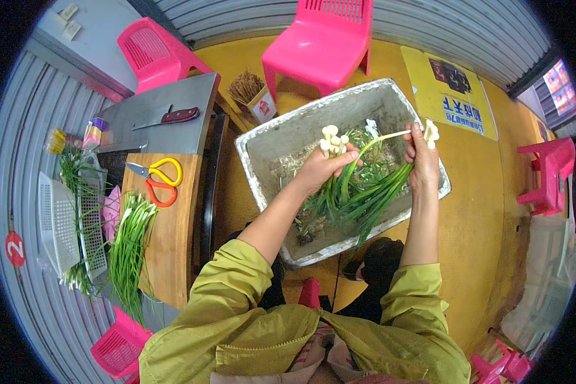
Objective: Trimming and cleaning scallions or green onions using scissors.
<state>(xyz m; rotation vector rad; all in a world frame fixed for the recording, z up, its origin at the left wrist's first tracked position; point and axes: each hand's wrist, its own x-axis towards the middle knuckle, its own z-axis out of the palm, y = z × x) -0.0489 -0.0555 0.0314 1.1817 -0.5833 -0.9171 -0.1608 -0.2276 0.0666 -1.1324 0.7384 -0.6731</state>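
My left hand [324,165] grips a bunch of green garlic stalks, with their white bulb ends [332,139] standing above the fist. My right hand [421,161] clasps another bunch, its white bulbs [431,133] showing past the fingers and its long green leaves [381,204] hanging down to the left. One pale stalk [389,136] stretches between the two hands. Both hands are over a white foam box [312,117] with a worn, dirty rim. Inside the box lie green and pale plant trimmings [288,168].
To the left, a wooden board [173,249] carries scissors [161,180] and a bunch of scallions [134,225]. A knife [180,115] rests on the metal table [182,91]. White plastic baskets [57,221] stand beyond. Pink chairs [312,50] and a box of sticks [247,89] are nearby.
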